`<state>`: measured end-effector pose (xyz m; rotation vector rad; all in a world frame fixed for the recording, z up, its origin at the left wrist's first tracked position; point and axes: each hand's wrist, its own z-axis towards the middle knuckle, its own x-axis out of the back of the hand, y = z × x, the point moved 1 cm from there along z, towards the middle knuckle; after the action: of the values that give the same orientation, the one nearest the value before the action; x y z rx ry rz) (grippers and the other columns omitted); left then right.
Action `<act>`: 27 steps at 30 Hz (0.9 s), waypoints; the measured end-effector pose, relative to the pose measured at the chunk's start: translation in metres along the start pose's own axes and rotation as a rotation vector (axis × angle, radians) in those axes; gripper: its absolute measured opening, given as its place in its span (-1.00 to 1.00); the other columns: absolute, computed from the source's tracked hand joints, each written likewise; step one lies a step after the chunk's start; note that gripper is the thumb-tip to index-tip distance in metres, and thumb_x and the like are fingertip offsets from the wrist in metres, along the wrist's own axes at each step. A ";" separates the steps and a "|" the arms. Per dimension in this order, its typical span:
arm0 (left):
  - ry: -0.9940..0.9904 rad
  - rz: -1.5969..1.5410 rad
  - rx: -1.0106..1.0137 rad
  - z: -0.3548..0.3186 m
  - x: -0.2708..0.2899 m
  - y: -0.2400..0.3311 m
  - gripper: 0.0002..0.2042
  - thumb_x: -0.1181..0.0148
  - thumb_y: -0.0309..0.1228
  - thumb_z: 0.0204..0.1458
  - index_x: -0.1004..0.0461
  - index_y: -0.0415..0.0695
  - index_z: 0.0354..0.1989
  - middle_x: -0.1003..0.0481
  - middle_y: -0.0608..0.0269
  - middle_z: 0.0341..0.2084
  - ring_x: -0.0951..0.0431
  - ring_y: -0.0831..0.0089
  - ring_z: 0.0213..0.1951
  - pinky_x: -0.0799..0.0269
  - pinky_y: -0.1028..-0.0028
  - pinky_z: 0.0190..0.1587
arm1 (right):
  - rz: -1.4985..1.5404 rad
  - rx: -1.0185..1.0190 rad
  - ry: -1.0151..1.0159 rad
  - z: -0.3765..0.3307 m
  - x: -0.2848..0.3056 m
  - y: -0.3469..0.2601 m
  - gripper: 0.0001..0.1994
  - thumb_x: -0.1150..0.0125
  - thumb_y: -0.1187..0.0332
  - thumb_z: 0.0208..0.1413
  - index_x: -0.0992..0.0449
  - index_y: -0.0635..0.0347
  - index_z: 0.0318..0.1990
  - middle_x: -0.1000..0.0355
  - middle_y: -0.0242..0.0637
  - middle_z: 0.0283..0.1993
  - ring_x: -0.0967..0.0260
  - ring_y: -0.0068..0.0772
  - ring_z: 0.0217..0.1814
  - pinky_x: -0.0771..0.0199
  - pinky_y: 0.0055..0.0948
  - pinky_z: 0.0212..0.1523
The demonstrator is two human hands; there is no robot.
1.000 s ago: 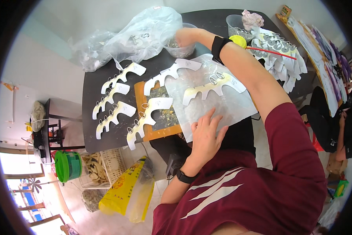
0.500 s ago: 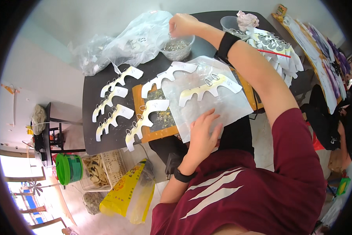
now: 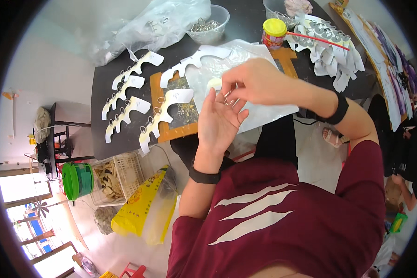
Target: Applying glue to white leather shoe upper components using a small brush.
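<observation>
Over the table's near side, my left hand [image 3: 216, 124] is turned palm up with its fingers stretched out. My right hand [image 3: 259, 83] is above its fingertips, with thumb and fingers pinched on small metal rings [image 3: 229, 98]. Whether the rings also touch the left fingers, I cannot tell. Beneath both hands lies a clear plastic sheet [image 3: 259, 121]; the scalloped white strip on it is mostly hidden by them. Just beyond is another scalloped strip [image 3: 197, 59]. To the left, several scalloped strips with rings lie in a group, the nearest strip [image 3: 164, 111] beside the sheet.
A clear bowl [image 3: 218, 33] of metal rings and a plastic bag [image 3: 157, 23] are at the back. Toward the right stand a yellow-lidded jar [image 3: 274, 33] and a pile of ringed strips [image 3: 336, 55]. Left of me, a green bucket [image 3: 77, 180] and a white crate [image 3: 127, 173] are on the floor.
My right hand has come back from the bowl to my left hand, with rings in its pinch. My left hand has turned palm up and risen from the sheet. The jar has come into sight.
</observation>
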<state>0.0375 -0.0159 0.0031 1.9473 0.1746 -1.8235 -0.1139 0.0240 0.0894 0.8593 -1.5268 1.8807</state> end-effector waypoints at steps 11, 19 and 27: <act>0.196 0.555 0.001 -0.015 0.021 -0.032 -0.77 0.07 -0.25 0.26 -0.45 -0.13 -0.26 -0.34 0.46 -0.62 -0.27 0.69 -0.56 -0.12 0.68 -0.51 | 0.468 -0.080 0.421 -0.063 -0.040 0.003 -0.90 -0.28 0.49 -0.02 -0.61 0.16 -0.31 -0.40 -0.39 -0.42 -0.30 -0.53 -0.43 -0.27 -0.54 -0.41; 0.419 1.106 -0.253 -0.020 -0.007 -0.051 -0.85 -0.15 -0.43 0.16 -0.52 -0.24 -0.20 -0.35 0.50 -0.63 -0.21 0.78 -0.59 -0.09 0.69 -0.55 | 0.838 -0.201 0.608 -0.079 -0.070 0.015 -0.84 -0.18 0.54 0.10 -0.60 0.22 -0.17 -0.34 -0.43 -0.33 -0.25 -0.66 -0.33 -0.23 -0.65 -0.37; 0.394 1.323 -0.295 -0.022 -0.003 -0.047 -0.89 -0.17 -0.50 0.13 -0.53 -0.30 -0.30 -0.40 0.44 -0.64 -0.25 0.76 -0.61 -0.16 0.66 -0.58 | 0.841 -0.301 0.376 -0.087 -0.058 0.030 -0.86 -0.23 0.44 0.08 -0.59 0.20 -0.20 -0.45 -0.39 -0.30 -0.32 -0.69 -0.31 -0.28 -0.61 -0.35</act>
<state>0.0382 0.0349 -0.0053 1.5060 -0.5658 -0.5129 -0.1115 0.1020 0.0130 -0.3347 -2.0063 2.0823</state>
